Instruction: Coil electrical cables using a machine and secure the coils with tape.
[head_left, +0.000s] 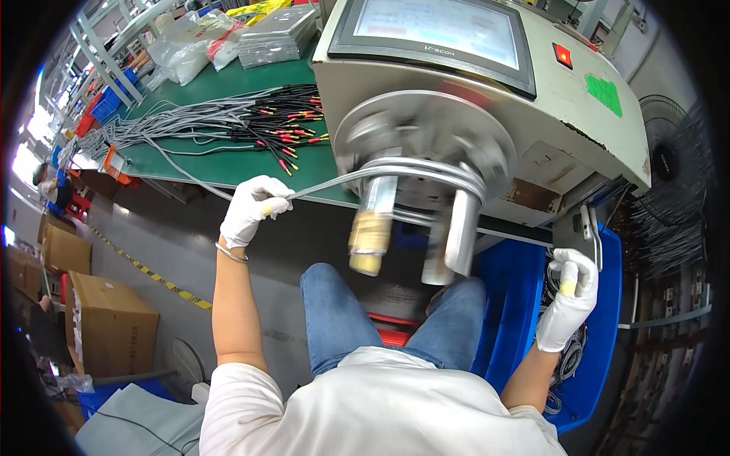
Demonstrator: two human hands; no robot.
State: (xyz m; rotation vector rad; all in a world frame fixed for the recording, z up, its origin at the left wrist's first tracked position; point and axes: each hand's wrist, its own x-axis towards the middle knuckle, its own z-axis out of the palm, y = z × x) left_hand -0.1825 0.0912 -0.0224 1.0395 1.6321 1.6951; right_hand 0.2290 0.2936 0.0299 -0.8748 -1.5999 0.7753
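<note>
My left hand [254, 207], in a white glove, pinches a grey cable [334, 180] and holds it taut toward the winding machine [563, 114]. The cable wraps in loops around the metal pegs [461, 228] of the round spinning disc [426, 137], which is motion-blurred. My right hand [569, 298], also gloved, hangs beside the machine's lower right corner, over a blue bin [509, 296], fingers loosely curled with the index raised near a metal handle [595, 237]. It holds nothing that I can see.
Bundles of grey cables with red and yellow tipped wires [251, 121] lie on the green table [228, 163]. Plastic bags [190, 42] sit at the back. Cardboard boxes [110, 319] stand on the floor at left. A fan [669, 159] is at right.
</note>
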